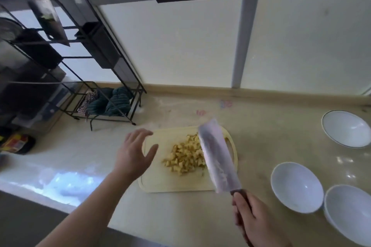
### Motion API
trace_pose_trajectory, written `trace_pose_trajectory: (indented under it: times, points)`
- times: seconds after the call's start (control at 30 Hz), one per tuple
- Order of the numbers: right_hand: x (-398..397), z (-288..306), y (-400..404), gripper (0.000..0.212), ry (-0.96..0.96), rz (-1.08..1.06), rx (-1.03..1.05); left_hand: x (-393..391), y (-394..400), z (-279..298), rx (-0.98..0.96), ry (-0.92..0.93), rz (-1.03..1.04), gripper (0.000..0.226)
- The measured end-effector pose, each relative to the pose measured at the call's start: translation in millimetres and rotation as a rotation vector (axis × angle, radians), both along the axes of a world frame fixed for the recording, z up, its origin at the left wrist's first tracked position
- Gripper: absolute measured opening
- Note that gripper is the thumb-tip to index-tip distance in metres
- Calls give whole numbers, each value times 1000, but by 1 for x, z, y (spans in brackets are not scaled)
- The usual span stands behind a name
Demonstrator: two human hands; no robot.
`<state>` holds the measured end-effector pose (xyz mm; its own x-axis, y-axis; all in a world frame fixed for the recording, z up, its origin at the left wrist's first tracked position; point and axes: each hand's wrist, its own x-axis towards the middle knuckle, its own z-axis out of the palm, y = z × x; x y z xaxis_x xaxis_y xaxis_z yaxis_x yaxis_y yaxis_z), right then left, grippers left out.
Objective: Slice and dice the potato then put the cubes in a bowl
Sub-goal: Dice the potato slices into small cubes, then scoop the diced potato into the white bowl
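Pale stone bench [84,158] runs along a white wall, w/ a black wire rack [84,62] at the far left and a green striped cloth [112,102] on its lowest shelf. On the bench lies a cream cutting board [160,178], and three white bowls stand to the right of it: one far bowl [346,128], one near bowl [297,186], one at the frame edge [349,212].

Right hand [255,220] grips the dark handle of a cleaver [215,156]; the broad blade is tilted, its edge beside the right side of the pile. Left hand [136,152] is wide, fingers spread, over the board's left part and holding nothing; whether it touches the board is not clear.

Potato cubes [186,158] sit in one heap mid-board, so dicing looks finished and transfer is the step now. To do it well: lay the blade flat, push cubes onto it w/ the left palm, keep fingers off the edge, carry low to the near bowl, approx. two trips.
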<state>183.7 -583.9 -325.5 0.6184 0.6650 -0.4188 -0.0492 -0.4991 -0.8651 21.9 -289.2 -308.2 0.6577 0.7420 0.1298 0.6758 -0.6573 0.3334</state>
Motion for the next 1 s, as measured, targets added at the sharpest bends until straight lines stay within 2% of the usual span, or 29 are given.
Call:
trace_pose_trajectory:
  times: [0.1, 0.17, 0.27, 0.37, 0.43, 0.73, 1.0]
  points:
    - [4, -7, 6, 40, 165, -359, 89, 53, -37, -29, 14, 48, -390, 46]
    - [10, -3, 13, 38, 122, -438, 126, 93, -53, -44, 27, 56, -568, 48]
    - [12, -14, 18, 38, 6, -511, 120, 136, -59, -58, 102, 103, -696, 51]
    - [4, -35, 19, 38, 241, -602, 69, 159, -50, -70, 121, 166, -716, 52]
    - [1, -42, 17, 39, 327, -606, 35, 166, -42, -78, 88, 193, -734, 54]
    - [8, -55, 7, 45, 307, -540, 24, 169, -35, -94, 9, 8, -862, 34]
    - [6, -56, 6, 42, 321, -544, 49, 176, -41, -93, 18, 11, -839, 21]
